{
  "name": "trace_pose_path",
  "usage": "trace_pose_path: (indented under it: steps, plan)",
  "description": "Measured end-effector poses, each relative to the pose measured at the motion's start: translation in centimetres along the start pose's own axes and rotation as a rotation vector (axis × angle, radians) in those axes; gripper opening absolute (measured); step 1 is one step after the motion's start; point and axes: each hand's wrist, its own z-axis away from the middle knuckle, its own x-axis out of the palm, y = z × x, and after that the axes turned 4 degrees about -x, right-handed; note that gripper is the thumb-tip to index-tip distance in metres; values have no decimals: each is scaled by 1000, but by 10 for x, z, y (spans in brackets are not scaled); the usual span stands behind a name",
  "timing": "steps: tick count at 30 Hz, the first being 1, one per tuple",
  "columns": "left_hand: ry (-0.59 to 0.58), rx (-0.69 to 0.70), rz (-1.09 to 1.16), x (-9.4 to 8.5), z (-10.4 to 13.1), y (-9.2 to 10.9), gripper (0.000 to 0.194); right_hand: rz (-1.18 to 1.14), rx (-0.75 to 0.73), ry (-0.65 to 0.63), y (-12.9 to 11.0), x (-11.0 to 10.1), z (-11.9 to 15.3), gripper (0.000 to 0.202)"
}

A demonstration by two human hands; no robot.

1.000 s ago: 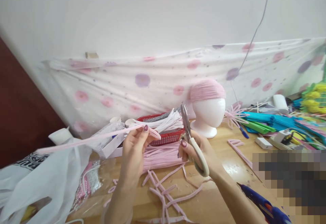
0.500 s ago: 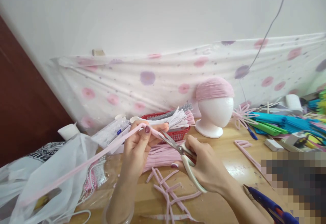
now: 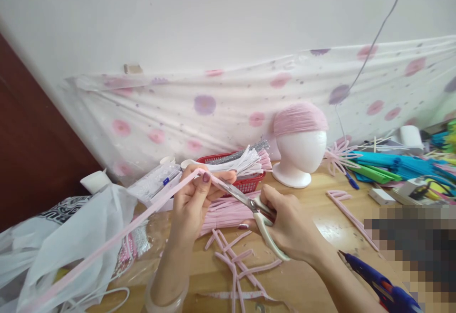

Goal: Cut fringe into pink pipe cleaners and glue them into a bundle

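Pinched between thumb and fingers, a long pink pipe cleaner is in my left hand. It bends at my fingertips, and its long tail slants down to the lower left. My right hand grips a pair of scissors with cream handles. The blades point left, nearly closed, and reach the short end of the pipe cleaner beside my left fingers. Below my hands lie a bundle of pink pipe cleaners and several bent pink pieces on the wooden table.
A white foam head wrapped in pink stands behind, near a red basket of pipe cleaners. A blue glue gun lies at lower right, a tape measure in front. White plastic bags fill the left.
The scissor blades have come together at the short end of the pink pipe cleaner. Both hands stay almost in place; the view has shifted slightly.
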Motion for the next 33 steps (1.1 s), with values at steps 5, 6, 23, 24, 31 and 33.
trace_pose_path:
  steps: [5, 6, 23, 24, 31, 33]
  plan:
    - [26, 14, -3, 1, 0, 0, 27, 39, 13, 17, 1, 1, 1, 46]
    - [32, 14, -2, 1, 0, 0, 28, 46, 17, 18, 1, 2, 1, 46]
    - [-41, 58, 44, 0, 1, -2, 23, 9, -13, 19, 2, 2, -1, 45]
    - [-39, 62, 46, 0, 1, -2, 22, 13, -23, 16, 2, 2, -1, 44]
    - [-30, 61, 15, -3, -1, -4, 23, 43, -11, 11, 3, 2, 0, 45]
    - [-28, 57, 4, -3, -1, -4, 23, 41, -3, 13, 3, 1, -1, 46]
